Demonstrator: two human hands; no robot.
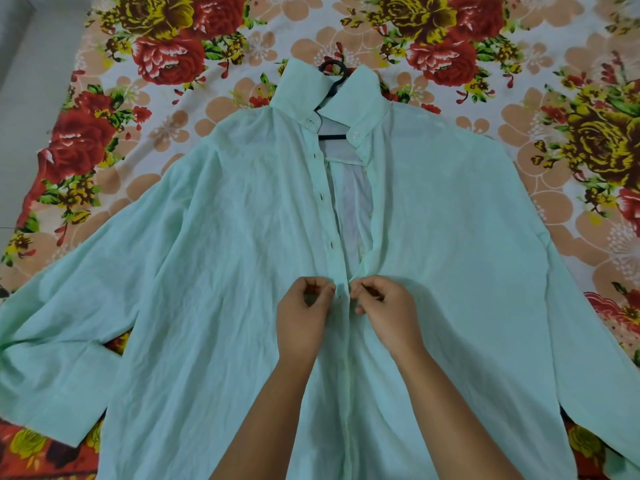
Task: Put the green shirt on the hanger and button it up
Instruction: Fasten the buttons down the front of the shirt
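Green shirt (225, 271), hanger (332, 69): buttoning.
Left hand (304, 317), right hand (384, 310) pinching placket edges, fingers curled, at 6 o'clock; picking the wrong buttonhole risks leaving the front skewed.

Head camera looks steeply down (wide-angle, close) over the green shirt (214, 271)

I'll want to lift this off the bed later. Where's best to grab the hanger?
Probably the hanger's black hook, reached from the far side above the collar: it alone sticks clear, while the rest lies mostly under the green shirt.
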